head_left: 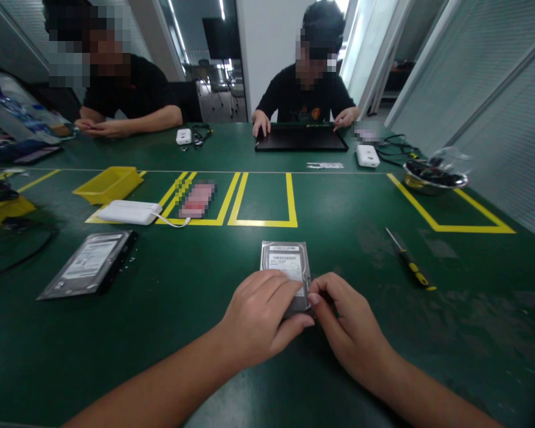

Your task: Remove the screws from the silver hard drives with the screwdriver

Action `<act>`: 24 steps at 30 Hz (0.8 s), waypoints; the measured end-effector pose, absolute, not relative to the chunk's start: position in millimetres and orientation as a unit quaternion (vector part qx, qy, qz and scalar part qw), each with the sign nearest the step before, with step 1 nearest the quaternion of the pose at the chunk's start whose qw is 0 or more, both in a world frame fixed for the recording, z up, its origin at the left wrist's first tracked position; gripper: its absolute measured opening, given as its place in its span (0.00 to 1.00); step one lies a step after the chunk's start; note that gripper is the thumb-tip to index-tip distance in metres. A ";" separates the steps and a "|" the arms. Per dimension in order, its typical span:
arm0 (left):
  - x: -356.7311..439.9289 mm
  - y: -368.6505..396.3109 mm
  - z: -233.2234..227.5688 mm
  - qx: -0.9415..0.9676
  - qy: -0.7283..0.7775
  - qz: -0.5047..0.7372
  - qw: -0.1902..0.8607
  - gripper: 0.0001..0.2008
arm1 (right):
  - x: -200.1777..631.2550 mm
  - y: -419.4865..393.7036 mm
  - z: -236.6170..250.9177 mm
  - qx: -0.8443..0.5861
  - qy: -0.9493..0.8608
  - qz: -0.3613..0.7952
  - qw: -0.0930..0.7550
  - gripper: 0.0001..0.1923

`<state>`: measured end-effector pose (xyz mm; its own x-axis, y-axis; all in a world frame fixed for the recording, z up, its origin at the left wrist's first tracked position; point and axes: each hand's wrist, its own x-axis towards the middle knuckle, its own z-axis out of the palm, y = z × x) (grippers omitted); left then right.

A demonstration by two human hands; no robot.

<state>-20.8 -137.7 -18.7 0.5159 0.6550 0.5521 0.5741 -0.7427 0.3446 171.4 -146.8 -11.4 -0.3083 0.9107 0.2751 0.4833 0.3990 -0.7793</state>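
Currently, your left hand (261, 315) over the hard drive (286, 253), grip unclear, right hand (350, 324) pinched together at its edge, white label (292, 268) unreadable

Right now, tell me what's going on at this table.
The left hand lies over a drive on the table, and the right hand has its fingertips at the drive's right edge. A larger drive lies to the left, a screwdriver to the right. Across the table, a co-worker handles a black panel.

Workshop: yellow-taped workbench (348, 205), screwdriver (412, 267)
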 end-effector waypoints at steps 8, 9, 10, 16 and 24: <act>-21.7 -140.1 -17.4 0.860 0.273 0.424 0.077 0.10 | 170.7 -149.9 -5.1 -0.420 -0.736 0.392 0.357 0.08; -21.7 -140.4 -17.3 0.858 0.271 0.429 0.077 0.10 | 171.0 -149.9 -4.7 -0.421 -0.732 0.401 0.355 0.09; -21.8 -140.6 -17.0 0.857 0.270 0.433 0.077 0.11 | 171.2 -149.8 -4.4 -0.423 -0.728 0.408 0.354 0.09; -23.8 -139.8 -15.2 0.858 0.244 0.449 0.048 0.11 | 171.3 -148.4 -3.9 -0.427 -0.707 0.443 0.348 0.10; -29.9 -138.3 -20.8 0.854 0.302 0.423 0.018 0.08 | 170.5 -149.3 0.4 -0.378 -0.716 0.452 0.374 0.07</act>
